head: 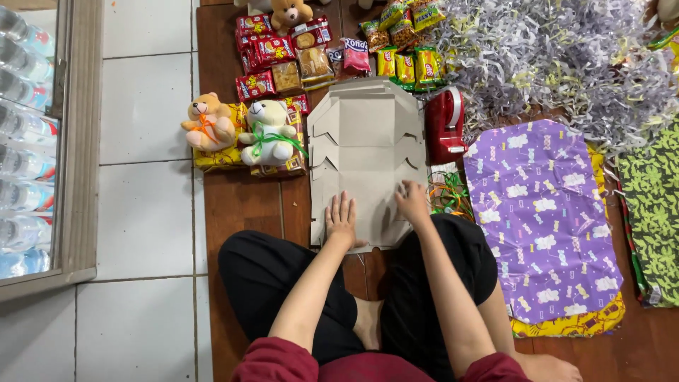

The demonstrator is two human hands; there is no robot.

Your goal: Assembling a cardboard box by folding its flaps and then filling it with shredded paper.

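— So, what are the hands doing?

— Both rest flat, fingers spread and gripping nothing, on a stack of flat grey-brown cardboard box blanks with notched edges (364, 152). The left hand (341, 221) presses the near left part of the stack; the right hand (412, 201) lies just to its right, a little farther away.

— Where is the stack?

— On the brown wooden floor (240, 205), directly in front of the seated person's crossed legs in black trousers (276, 272), its near edge touching the knees.

— What surrounds it?

— To the left, just beside the stack, sit a small orange plush bear (207, 122) and a small white plush bear with a green ribbon (269, 132), both on top of snack packets. Farther away lie red and yellow snack packets (265, 49). To the right of the stack stands a red tape dispenser (443, 125), with a tangle of green and orange ribbon (449, 194) nearer. Right of that lies a purple patterned sheet of wrapping paper (541, 219), and at the far right a heap of shredded grey-white paper (559, 64).

— And the far left?

— White floor tiles (145, 205), then a glass-fronted cabinet holding clear water bottles (21, 134).
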